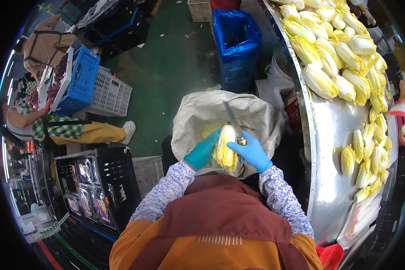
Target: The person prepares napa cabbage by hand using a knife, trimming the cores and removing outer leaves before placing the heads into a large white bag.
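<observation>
A pale yellow napa cabbage (225, 150) is held upright over a white woven sack (184, 118) whose mouth gapes below my hands. My left hand (202, 152), in a green glove, wraps around the cabbage's left side. In a blue glove, my right hand (253, 153) is closed around the handle of a knife (232, 116), its blade pointing up and away from me. The right thumb also presses against the cabbage. Some yellow leaves (210, 129) lie inside the sack.
At right, a metal table (330, 148) carries a heap of napa cabbages (333, 49) and a smaller group (369, 153). A blue-lined bin (236, 45) stands beyond the sack. Left are a black crate (99, 180) with clear packs, stacked crates (108, 92), and people (27, 121) handling grapes.
</observation>
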Action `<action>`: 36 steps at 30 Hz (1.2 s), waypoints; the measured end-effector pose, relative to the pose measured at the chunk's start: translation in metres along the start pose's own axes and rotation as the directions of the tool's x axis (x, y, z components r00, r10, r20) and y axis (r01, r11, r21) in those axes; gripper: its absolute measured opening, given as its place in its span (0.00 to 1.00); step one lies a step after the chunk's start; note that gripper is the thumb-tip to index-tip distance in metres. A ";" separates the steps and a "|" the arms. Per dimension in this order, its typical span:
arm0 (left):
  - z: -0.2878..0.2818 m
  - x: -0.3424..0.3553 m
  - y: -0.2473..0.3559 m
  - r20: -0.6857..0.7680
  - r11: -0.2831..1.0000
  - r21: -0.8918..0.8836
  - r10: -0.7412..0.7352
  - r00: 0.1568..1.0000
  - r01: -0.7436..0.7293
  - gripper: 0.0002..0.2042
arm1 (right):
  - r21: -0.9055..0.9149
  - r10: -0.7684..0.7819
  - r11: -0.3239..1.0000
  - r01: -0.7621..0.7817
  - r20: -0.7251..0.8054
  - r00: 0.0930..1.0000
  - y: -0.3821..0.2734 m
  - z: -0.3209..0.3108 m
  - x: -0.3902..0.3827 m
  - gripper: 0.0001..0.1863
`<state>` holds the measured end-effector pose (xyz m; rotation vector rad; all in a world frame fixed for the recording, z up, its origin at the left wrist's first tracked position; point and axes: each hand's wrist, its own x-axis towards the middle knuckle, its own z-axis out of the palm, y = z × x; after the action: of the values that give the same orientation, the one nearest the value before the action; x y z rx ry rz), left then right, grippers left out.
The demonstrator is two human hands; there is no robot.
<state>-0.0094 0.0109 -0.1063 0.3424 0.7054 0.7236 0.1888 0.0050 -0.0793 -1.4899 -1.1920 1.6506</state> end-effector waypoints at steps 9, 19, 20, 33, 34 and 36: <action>0.038 -0.010 0.016 0.095 0.843 0.467 0.253 0.963 -0.268 0.30 | -0.169 -0.197 0.969 0.181 -0.086 0.977 -0.009 0.001 -0.007 0.29; 0.025 -0.028 0.014 0.085 0.976 -0.215 -0.012 0.996 0.030 0.31 | -0.244 -0.142 0.965 0.100 -0.160 0.977 0.013 -0.023 0.024 0.28; 0.030 -0.030 0.016 0.035 0.982 -0.185 0.042 0.998 -0.034 0.31 | -0.366 -0.221 0.920 0.139 -0.192 0.956 0.013 -0.022 0.021 0.29; 0.015 -0.009 0.018 0.000 0.983 0.133 -0.127 0.992 0.126 0.26 | 0.087 -0.084 0.993 0.080 0.043 0.996 -0.010 -0.004 -0.012 0.21; 0.033 -0.021 0.033 0.018 0.973 0.178 -0.149 0.989 0.144 0.26 | 0.171 -0.097 0.982 0.085 0.063 0.993 -0.008 -0.009 -0.013 0.21; 0.032 -0.035 0.043 0.093 0.966 0.226 -0.152 0.984 0.128 0.27 | -0.031 -0.091 0.995 0.096 0.135 0.987 -0.014 -0.029 -0.009 0.22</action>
<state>-0.0268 0.0153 -0.0452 0.5247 0.6990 0.4893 0.2174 0.0087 -0.0620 -1.3417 -1.3511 1.6945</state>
